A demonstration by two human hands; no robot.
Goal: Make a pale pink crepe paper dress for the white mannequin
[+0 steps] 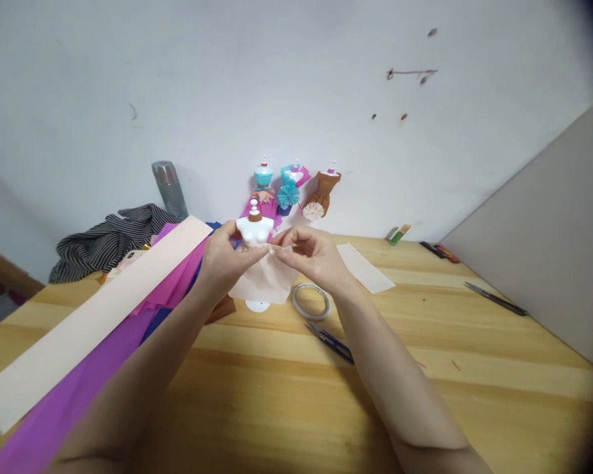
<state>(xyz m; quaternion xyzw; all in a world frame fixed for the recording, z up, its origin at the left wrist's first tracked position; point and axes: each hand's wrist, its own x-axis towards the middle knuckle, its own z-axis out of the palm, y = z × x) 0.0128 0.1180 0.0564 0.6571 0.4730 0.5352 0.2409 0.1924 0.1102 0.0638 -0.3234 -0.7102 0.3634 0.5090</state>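
A small white dress form point(255, 229) with a brown neck band stands upright on a round white base point(257, 306). Cream crepe paper point(264, 280) hangs from its waist like a skirt. My left hand point(222, 260) is closed around the form's left side, its thumb pressing the paper's top edge at the waist. On the other side, my right hand point(311, 253) pinches the upper edge of the same paper between thumb and fingers. A roll of tape point(311, 301) and dark-handled thread snips point(332, 342) lie just below my right hand.
Behind stand several dressed miniature forms point(289, 191) against the wall. Long cream point(99, 316) and purple paper strips point(79, 395) lie at left, near striped cloth point(113, 240) and a flask point(170, 191). At right are a cream paper piece point(366, 266), a green-labelled tube point(399, 234) and scissors point(497, 299).
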